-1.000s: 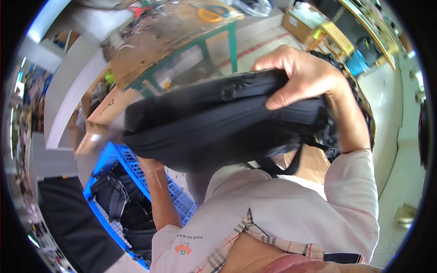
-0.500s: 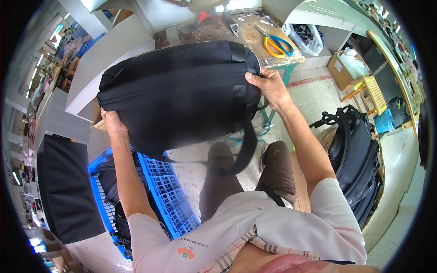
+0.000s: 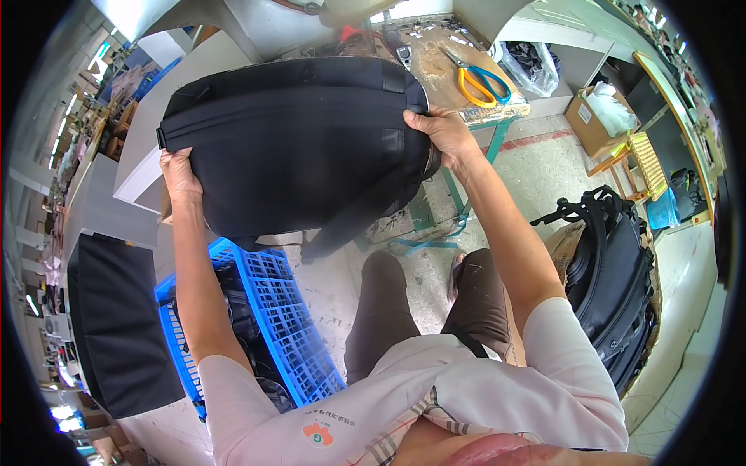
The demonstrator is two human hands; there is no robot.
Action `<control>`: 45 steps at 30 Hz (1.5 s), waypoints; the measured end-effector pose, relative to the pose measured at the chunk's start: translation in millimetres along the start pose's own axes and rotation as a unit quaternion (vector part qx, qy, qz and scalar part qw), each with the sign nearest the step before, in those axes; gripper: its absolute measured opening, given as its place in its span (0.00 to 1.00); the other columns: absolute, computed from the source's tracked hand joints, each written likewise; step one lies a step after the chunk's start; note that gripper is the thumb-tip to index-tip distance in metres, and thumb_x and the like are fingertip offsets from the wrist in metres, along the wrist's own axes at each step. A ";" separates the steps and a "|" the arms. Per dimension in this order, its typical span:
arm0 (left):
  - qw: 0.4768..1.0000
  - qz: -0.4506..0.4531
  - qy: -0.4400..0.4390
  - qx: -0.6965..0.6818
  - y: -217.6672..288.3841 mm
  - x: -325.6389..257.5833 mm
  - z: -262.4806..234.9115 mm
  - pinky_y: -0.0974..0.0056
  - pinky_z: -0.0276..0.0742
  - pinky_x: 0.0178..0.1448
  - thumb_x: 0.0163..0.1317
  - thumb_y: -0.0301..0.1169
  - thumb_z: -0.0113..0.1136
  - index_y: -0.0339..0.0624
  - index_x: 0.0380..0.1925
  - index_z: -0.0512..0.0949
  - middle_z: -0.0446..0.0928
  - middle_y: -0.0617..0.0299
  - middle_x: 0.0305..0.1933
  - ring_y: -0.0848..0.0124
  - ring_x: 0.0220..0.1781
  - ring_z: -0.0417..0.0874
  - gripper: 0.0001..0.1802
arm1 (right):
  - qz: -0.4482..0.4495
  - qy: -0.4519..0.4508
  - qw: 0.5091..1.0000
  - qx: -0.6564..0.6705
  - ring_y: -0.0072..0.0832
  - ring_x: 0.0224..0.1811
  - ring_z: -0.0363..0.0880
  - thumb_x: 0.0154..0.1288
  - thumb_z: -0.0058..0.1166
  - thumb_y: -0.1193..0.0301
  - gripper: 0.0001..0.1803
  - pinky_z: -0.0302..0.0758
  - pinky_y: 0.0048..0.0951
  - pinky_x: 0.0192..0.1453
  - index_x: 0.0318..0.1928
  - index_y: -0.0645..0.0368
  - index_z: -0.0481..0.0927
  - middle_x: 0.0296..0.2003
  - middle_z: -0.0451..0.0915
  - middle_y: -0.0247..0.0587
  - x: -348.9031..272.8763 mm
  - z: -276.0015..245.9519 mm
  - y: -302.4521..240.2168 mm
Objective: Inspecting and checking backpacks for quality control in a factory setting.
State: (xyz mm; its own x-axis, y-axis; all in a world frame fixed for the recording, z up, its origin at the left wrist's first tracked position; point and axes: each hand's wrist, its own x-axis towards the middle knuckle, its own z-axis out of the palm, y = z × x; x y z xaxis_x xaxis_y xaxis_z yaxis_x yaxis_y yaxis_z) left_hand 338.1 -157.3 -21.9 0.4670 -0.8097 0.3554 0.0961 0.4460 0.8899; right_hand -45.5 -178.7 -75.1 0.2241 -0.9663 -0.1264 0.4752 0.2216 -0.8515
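Note:
A black backpack point(image 3: 295, 155) is held up lengthwise in front of me, between both hands. My left hand point(image 3: 181, 175) grips its lower left edge, fingers partly hidden at the fabric. At the right end, my right hand point(image 3: 444, 133) pinches the rim, with the thumb on the near face and the other fingers behind it. A dark strap point(image 3: 342, 227) hangs slantwise below the bag. Beyond it, scissors point(image 3: 475, 79) with one orange and one blue handle lie on a worn work table point(image 3: 431, 46).
A blue plastic basket point(image 3: 291, 318) with black bags stands at my lower left, beside a black fabric panel point(image 3: 124, 326). Several black backpacks point(image 3: 614, 272) are stacked at my right. Farther right are a cardboard box point(image 3: 588, 120), a small yellow-topped stool point(image 3: 646, 165) and a blue bin point(image 3: 664, 208).
Both hands have moved slightly left and up with the backpack. Its strap, which hung in a loop at the right, now slants below the bag.

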 end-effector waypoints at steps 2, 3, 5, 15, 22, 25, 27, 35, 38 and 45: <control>1.000 0.001 -0.005 0.005 0.3 5.0 3.6 0.68 0.77 0.42 0.44 0.16 0.59 0.36 0.32 0.76 0.77 0.59 0.32 0.70 0.33 0.78 0.13 | 0.007 0.007 1.000 -0.008 0.27 0.29 0.77 0.52 0.56 0.77 0.12 0.77 0.26 0.33 0.37 0.72 0.73 0.30 0.77 0.45 0.5 -2.8 0.3; 1.000 0.002 -0.009 0.009 0.0 6.7 4.8 0.68 0.77 0.41 0.44 0.16 0.58 0.36 0.31 0.76 0.78 0.59 0.30 0.70 0.32 0.79 0.12 | 0.014 0.014 1.000 -0.016 0.28 0.29 0.77 0.52 0.55 0.77 0.13 0.77 0.27 0.34 0.37 0.72 0.73 0.31 0.77 0.45 -0.5 -3.8 0.2; 1.000 0.002 -0.007 0.028 -2.4 7.5 7.4 0.69 0.76 0.42 0.44 0.15 0.57 0.36 0.33 0.75 0.77 0.58 0.33 0.69 0.34 0.78 0.14 | 0.024 0.025 0.999 -0.032 0.28 0.29 0.77 0.52 0.55 0.77 0.13 0.77 0.27 0.34 0.37 0.72 0.73 0.31 0.77 0.45 -11.3 -4.8 -4.5; 0.861 0.096 -0.258 0.428 81.9 -97.3 22.8 0.61 0.54 0.63 0.36 0.20 0.54 0.32 0.59 0.50 0.60 0.48 0.58 0.60 0.62 0.59 0.44 | -0.174 -0.191 0.919 -0.299 0.17 0.27 0.73 0.49 0.57 0.76 0.07 0.70 0.17 0.35 0.31 0.65 0.78 0.25 0.78 0.32 -60.4 -8.2 -43.8; 0.917 -0.149 -0.326 0.174 11.1 -128.5 38.7 0.67 0.68 0.50 0.42 0.24 0.63 0.36 0.47 0.69 0.74 0.56 0.45 0.70 0.45 0.74 0.28 | -0.368 -0.250 0.799 -0.405 0.23 0.38 0.72 0.52 0.57 0.65 0.20 0.69 0.24 0.43 0.44 0.62 0.73 0.34 0.76 0.39 -42.6 78.6 -53.1; 0.983 -0.150 -0.104 -0.032 -19.7 -133.0 1.3 0.69 0.73 0.43 0.47 0.23 0.60 0.39 0.41 0.73 0.76 0.61 0.39 0.72 0.39 0.77 0.17 | -0.294 -0.059 0.881 -0.365 0.35 0.44 0.72 0.49 0.58 0.57 0.30 0.69 0.29 0.48 0.50 0.61 0.69 0.39 0.76 0.47 -41.1 19.6 -16.0; 0.981 -0.166 -0.061 -0.085 -32.9 -131.4 -8.7 0.68 0.73 0.44 0.48 0.24 0.59 0.39 0.40 0.73 0.76 0.61 0.39 0.71 0.39 0.77 0.16 | -0.167 -0.092 0.941 -0.279 0.27 0.40 0.72 0.49 0.59 0.60 0.27 0.69 0.27 0.43 0.47 0.63 0.70 0.35 0.76 0.41 -56.7 -3.5 12.0; 0.964 -0.244 -0.022 -0.105 -44.6 -103.5 29.1 0.65 0.73 0.46 0.52 0.28 0.58 0.40 0.41 0.73 0.75 0.61 0.41 0.68 0.42 0.76 0.15 | -0.136 -0.033 0.930 -0.341 0.11 0.20 0.62 0.52 0.57 0.68 0.13 0.63 0.20 0.23 0.20 0.65 0.74 0.15 0.68 0.24 -59.1 -3.9 7.3; 0.962 -0.255 -0.043 -0.090 -42.8 -95.2 43.7 0.65 0.73 0.46 0.52 0.28 0.57 0.40 0.42 0.73 0.75 0.61 0.41 0.69 0.42 0.76 0.15 | -0.135 -0.011 0.950 -0.280 0.11 0.20 0.62 0.52 0.57 0.68 0.13 0.62 0.19 0.23 0.19 0.65 0.74 0.15 0.68 0.24 -53.4 -3.7 3.8; 0.961 -0.267 -0.041 -0.053 -43.4 -83.1 59.3 0.67 0.71 0.46 0.54 0.29 0.56 0.39 0.41 0.73 0.75 0.62 0.41 0.70 0.42 0.75 0.14 | -0.098 0.006 0.953 -0.286 0.11 0.20 0.63 0.51 0.58 0.68 0.11 0.63 0.17 0.24 0.21 0.63 0.76 0.16 0.72 0.27 -49.6 -21.0 5.7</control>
State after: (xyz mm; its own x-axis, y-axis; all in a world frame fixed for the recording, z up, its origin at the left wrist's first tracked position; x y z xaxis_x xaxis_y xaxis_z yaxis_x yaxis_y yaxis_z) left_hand 243.0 -132.0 -73.1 0.2559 -0.9594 -0.1186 0.3945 -0.0083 0.9188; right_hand -71.8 -132.2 -84.4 0.1680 -0.9839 0.0614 -0.0360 -0.0684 -0.9970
